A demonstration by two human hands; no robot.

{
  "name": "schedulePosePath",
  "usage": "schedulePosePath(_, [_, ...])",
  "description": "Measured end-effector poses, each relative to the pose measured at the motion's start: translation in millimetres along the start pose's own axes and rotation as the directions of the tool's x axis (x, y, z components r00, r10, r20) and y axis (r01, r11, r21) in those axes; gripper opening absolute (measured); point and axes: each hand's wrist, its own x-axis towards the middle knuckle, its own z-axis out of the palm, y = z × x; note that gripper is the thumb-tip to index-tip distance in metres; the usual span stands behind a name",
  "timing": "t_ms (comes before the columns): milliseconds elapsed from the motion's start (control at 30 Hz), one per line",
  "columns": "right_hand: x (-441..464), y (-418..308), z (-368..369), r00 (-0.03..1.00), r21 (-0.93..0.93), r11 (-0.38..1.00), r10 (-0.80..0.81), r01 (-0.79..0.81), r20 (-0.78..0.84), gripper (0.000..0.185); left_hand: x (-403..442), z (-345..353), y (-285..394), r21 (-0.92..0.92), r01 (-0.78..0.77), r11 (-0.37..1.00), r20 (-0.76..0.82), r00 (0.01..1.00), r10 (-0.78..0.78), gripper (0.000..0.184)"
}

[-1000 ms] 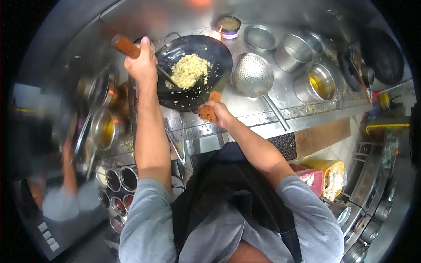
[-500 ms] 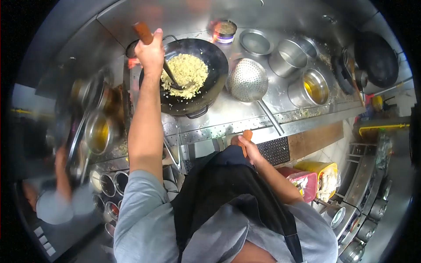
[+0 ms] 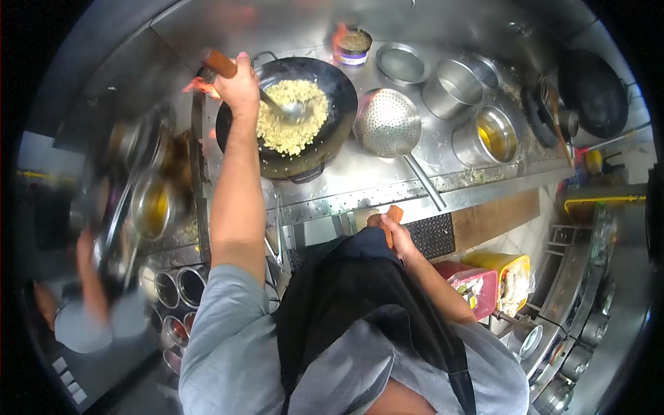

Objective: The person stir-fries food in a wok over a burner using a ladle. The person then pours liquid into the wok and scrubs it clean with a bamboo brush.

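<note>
My left hand is closed around the wooden-handled ladle, whose metal bowl rests on or just above the food. That food is a pale yellow, crumbly heap like fried rice, lying in a black wok. Down by the black apron, my right hand grips an orange-brown wooden handle; whatever it belongs to is hidden. To the right of the wok, a perforated strainer lies on the steel counter with its handle toward me.
Orange flame shows at the wok's left edge. Right of the strainer stand a steel pot and a pot of yellow oil. A can is behind. At left appears a blurred person, perhaps a reflection. Bins stand low right.
The ladle bowl has moved from the near part of the food up and to the right, its handle tilting lower. More flame shows at left. My right hand keeps its grip.
</note>
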Motion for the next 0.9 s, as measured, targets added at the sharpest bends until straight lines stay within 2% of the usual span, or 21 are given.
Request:
schedulePosePath(67, [-8,1,1,1.0,-0.002,1.0,0.004,-0.004,0.004,0.06,11,-2,11,0.072,0.039,0.997,-0.001,0.999,-0.039,0.032])
schedulePosePath(167, [-5,-5,0,1.0,-0.02,1.0,-0.007,0.007,0.01,0.058,10,6,43,-0.149,-0.099,0.984,-0.07,0.994,0.089,0.027])
schedulePosePath(233, [-11,6,-8,1.0,-0.031,1.0,0.001,-0.001,-0.007,0.056,9,0,18,-0.22,-0.186,0.957,-0.106,0.98,0.166,0.026])
schedulePosePath(300, [-7,2,-8,0.999,-0.037,0.999,0.025,-0.023,0.037,0.054,7,-5,-2,-0.063,-0.11,0.992,-0.076,0.991,0.106,0.026])
schedulePosePath(333, [-5,0,-5,0.999,-0.037,0.999,0.02,-0.018,0.044,0.054,9,-7,1,-0.048,-0.046,0.998,-0.062,0.997,0.043,0.023])
schedulePosePath(400, [-9,3,-7,1.0,-0.017,1.0,0.008,-0.008,0.021,0.054,13,-13,18,-0.017,-0.051,0.999,-0.091,0.995,0.049,0.024])
schedulePosePath(433, [-10,0,-9,1.0,-0.009,1.0,0.001,0.0,0.009,0.054,14,-15,30,0.011,-0.059,0.998,-0.125,0.99,0.06,0.025])
schedulePosePath(467, [-10,-2,-10,1.0,-0.002,1.0,-0.002,0.002,0.004,0.054,14,-26,41,0.059,-0.135,0.989,-0.139,0.98,0.142,0.021])
schedulePosePath(500, [-11,-3,-11,1.0,0.021,0.999,0.025,-0.025,0.002,0.055,14,-37,49,0.026,-0.161,0.987,-0.152,0.975,0.163,0.028])
schedulePosePath(567, [-15,2,-17,0.998,0.032,0.997,0.063,-0.063,0.004,0.055,11,-54,32,0.165,-0.187,0.968,-0.257,0.94,0.225,0.028])
schedulePosePath(667, [-12,5,-15,0.999,-0.009,0.999,0.046,-0.046,0.023,0.059,11,-57,21,-0.131,0.053,0.99,-0.094,0.993,-0.065,0.027])
schedulePosePath(767, [-12,3,-10,0.998,0.004,0.998,0.066,-0.066,0.013,0.061,-2,-48,78,-0.193,0.055,0.98,-0.074,0.995,-0.07,0.03])
schedulePosePath(800, [-8,4,-11,0.998,0.007,0.998,0.062,-0.062,0.012,0.061,-12,-51,92,-0.221,0.048,0.974,-0.009,0.999,-0.051,0.032])
schedulePosePath(833, [-3,5,-13,0.996,0.031,0.996,0.081,-0.082,0.039,0.062,-26,-52,103,-0.209,0.031,0.977,0.041,0.999,-0.023,0.034])
schedulePosePath(900, [-2,4,-12,0.992,0.042,0.994,0.102,-0.105,0.072,0.063,-53,-34,74,0.082,0.037,0.996,-0.095,0.995,-0.029,0.034])
